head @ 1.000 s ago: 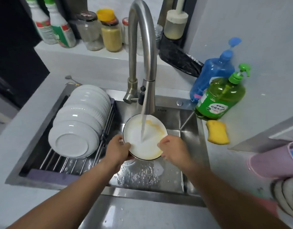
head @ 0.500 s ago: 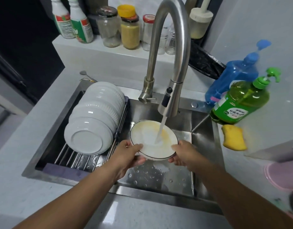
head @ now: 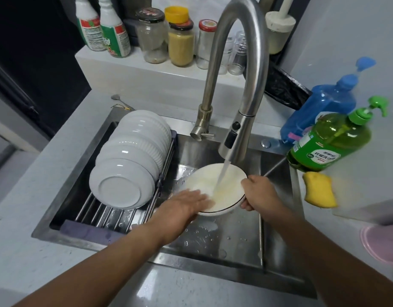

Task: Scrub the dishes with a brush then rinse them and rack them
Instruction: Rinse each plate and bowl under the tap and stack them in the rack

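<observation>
— What does the plate (head: 226, 180) you're rinsing look like?

— It's white and round with a thin dark line at its rim, and a yellowish film lies across its middle. You hold it tilted over the sink (head: 235, 238), right under the faucet (head: 237, 69), and the stream of water lands on its face.

— And your hands?

— Your left hand (head: 186, 204) lies flat, fingers straight and together, on the plate's left side; it's blurred, so you can't tell more than that. Your right hand (head: 260, 192) grips the plate's right rim, thumb on top and fingers curled underneath.

— Where are the other dishes?

— A row of white bowls (head: 129, 160) stands on edge in the rack (head: 107, 213) that spans the sink's left half, just beside the plate.

— Anything on the desk (head: 25, 218)?

— To your right, a yellow sponge (head: 319, 189) lies near the sink's corner, with a green soap bottle (head: 330, 140) and a blue bottle (head: 323, 107) behind it.
</observation>
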